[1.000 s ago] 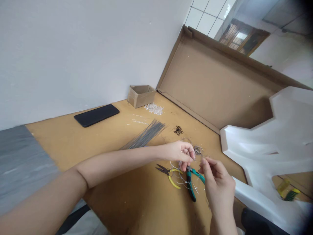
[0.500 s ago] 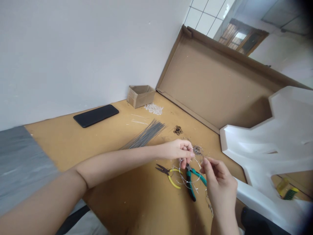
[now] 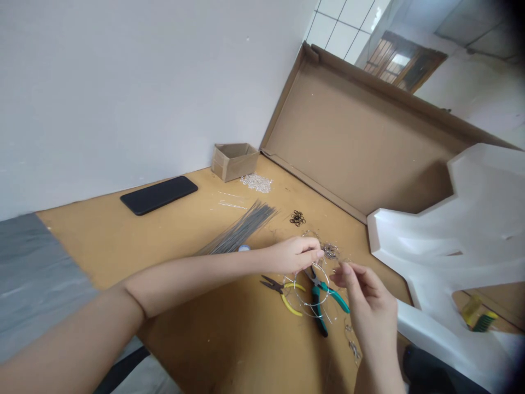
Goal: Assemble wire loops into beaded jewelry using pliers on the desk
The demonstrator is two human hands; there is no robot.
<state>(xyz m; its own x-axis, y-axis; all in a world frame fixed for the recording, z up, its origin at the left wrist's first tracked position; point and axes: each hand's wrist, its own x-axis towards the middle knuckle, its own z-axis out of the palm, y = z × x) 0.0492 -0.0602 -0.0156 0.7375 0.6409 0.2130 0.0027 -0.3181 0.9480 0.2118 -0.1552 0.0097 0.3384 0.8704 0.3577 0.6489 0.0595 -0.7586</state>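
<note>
My left hand pinches the top of a thin silver wire ring, which hangs below the fingertips. Close by on the right, my right hand is closed, thumb against forefinger; whatever is between them is too fine to make out. Beneath the ring lie green-handled pliers with their handles spread. Yellow-handled pliers rest to their left, partly behind loops of wire. Just past the fingertips is a small heap of metal pieces.
A bundle of grey wires lies left of small black rings. Clear bits are piled by a small cardboard box. A black phone lies near the wall. Cardboard and a white moulded piece border the right side.
The left hand has shifted slightly, its fingers closer together, and the wire ring now hangs more openly in view. The right hand has barely moved. A small white round object shows behind the left forearm.
</note>
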